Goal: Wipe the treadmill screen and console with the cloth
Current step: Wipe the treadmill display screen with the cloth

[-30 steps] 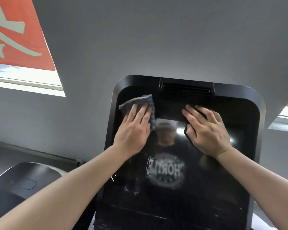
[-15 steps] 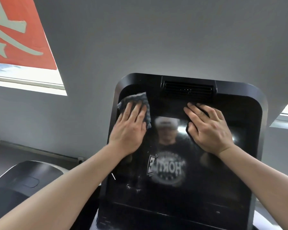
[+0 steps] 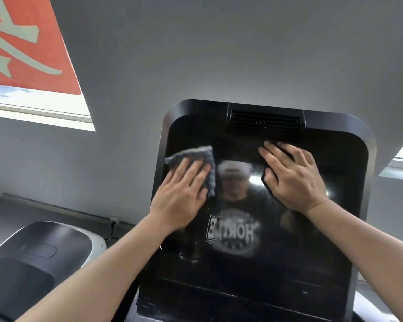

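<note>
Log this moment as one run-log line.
left hand pressing cloth flat on screen upper left | right hand flat, bracing below vent | wipe ongoing

- Cloth [image 3: 196, 159]: on screen [image 3: 254, 252], upper left corner, under left hand [image 3: 179, 196].
- Right hand [image 3: 293, 180]: on screen, upper middle, below vent [image 3: 264, 124].

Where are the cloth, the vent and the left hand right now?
cloth [image 3: 191, 155], head view, grey fabric above the fingers.
vent [image 3: 264, 123], head view, slats at the console top.
left hand [image 3: 179, 196], head view, back of the hand.
</note>
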The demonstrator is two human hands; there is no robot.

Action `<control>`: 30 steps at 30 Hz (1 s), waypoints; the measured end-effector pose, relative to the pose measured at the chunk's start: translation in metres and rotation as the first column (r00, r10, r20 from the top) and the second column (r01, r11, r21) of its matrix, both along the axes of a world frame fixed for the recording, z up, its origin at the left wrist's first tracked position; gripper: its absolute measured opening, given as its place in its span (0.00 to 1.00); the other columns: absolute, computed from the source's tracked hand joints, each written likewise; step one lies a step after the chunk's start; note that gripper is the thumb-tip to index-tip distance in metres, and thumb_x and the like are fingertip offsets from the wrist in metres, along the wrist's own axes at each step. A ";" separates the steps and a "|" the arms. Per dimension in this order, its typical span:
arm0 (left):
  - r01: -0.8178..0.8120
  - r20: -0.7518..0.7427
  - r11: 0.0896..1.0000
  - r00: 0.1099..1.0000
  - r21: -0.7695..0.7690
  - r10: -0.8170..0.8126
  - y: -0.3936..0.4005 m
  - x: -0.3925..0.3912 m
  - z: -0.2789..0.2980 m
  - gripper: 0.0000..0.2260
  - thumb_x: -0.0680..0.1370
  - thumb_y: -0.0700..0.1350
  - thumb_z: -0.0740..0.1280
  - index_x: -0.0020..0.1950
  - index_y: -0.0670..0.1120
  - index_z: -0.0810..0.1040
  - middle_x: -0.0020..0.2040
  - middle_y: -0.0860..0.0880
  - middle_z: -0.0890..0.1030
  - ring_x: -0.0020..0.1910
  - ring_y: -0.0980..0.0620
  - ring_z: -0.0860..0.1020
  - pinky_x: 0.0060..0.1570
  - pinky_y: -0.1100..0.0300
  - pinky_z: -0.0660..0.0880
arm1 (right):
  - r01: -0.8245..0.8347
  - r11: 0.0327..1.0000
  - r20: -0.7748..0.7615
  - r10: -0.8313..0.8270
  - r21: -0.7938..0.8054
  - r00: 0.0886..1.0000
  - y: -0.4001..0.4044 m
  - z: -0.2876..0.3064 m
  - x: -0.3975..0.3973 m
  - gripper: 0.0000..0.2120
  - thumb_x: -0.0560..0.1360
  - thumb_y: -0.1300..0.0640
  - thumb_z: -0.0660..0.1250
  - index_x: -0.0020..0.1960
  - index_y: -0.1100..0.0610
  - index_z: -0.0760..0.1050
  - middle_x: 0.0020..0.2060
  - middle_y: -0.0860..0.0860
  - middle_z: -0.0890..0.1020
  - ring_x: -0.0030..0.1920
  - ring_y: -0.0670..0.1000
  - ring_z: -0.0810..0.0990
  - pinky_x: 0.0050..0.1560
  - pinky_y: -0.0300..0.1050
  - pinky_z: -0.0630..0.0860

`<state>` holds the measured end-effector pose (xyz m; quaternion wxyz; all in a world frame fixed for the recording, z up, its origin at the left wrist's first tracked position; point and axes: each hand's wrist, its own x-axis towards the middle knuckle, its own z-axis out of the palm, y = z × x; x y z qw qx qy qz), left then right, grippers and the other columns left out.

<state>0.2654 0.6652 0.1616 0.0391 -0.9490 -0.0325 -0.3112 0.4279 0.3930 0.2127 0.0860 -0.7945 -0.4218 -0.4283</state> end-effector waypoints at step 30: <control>0.055 -0.073 0.998 0.996 0.037 -0.052 -0.031 0.002 -0.012 0.30 0.85 0.58 0.55 0.85 0.49 0.56 0.85 0.47 0.55 0.84 0.42 0.49 0.80 0.40 0.56 | -0.004 1.000 0.000 0.004 0.003 1.000 0.001 0.001 0.000 0.23 0.82 0.51 0.63 0.76 0.53 0.74 0.76 0.49 0.74 0.74 0.57 0.73 0.73 0.57 0.66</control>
